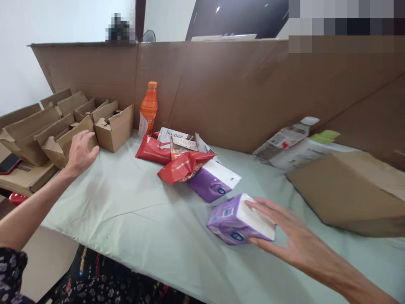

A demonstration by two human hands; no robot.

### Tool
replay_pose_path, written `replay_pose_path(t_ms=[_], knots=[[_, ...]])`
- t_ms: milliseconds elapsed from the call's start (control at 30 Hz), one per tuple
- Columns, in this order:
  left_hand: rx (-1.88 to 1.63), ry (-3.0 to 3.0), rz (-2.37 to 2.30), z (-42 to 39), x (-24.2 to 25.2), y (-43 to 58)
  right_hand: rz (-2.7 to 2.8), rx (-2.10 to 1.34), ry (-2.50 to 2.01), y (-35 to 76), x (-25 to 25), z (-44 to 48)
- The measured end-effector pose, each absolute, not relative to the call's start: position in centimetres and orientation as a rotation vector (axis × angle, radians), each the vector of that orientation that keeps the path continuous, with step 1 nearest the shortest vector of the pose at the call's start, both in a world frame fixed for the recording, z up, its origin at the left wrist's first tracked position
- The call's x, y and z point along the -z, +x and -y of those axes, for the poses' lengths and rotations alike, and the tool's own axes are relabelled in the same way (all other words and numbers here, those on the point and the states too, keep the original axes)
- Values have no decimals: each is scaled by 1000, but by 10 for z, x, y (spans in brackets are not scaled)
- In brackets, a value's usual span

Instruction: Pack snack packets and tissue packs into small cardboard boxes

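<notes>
Right hand (297,240) grips 1 purple pack (242,221) near the front edge of the table (133,240), apparently positioning it (left hand (80,153) spread beside a carton (109,137)); next needs steady pressure.

Purple pack (228,219) — glossy plastic; boxes (122,130) — matt cardboard

- Brown cardboard barrier (221,84) along the far edge of the table (126,230)
- White wall (19,55) beyond the far left corner
- Glossy dark panel (240,19) behind, catching light
</notes>
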State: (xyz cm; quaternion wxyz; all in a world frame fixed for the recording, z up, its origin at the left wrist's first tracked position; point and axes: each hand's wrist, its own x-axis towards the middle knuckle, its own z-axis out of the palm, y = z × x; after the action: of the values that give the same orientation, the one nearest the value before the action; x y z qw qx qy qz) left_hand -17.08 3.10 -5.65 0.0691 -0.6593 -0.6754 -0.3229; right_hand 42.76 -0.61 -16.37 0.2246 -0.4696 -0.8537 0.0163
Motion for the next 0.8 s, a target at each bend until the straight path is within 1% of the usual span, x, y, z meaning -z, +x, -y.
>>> replay_pose_path(t_ms=[100,233,300,367,467,567,667,700,800], knots=[[951,-1959,2100,-87,42,-177,2346,-53,-1351,421,161,6],[957,-1940,2198,-156,33,-159,2379,-90,-1473,411,147,9],[959,-1957,2221,-175,31,-148,2405,-125,-1544,406,137,11],[965,-1975,2218,-176,30,-141,2413,-156,-1609,403,129,13],[997,-2025,2144,-141,33,-139,2393,-202,-1663,402,123,16],[1096,-2240,1880,-66,39,-143,2351,-221,-1689,405,125,17],[1197,-2219,1824,21,40,-146,2313,-213,-1719,406,127,14],[1280,-2233,1775,47,38,-147,2307,-220,-1727,405,126,12],[1365,-2388,1706,103,37,-153,2332,-272,-1717,399,123,5]])
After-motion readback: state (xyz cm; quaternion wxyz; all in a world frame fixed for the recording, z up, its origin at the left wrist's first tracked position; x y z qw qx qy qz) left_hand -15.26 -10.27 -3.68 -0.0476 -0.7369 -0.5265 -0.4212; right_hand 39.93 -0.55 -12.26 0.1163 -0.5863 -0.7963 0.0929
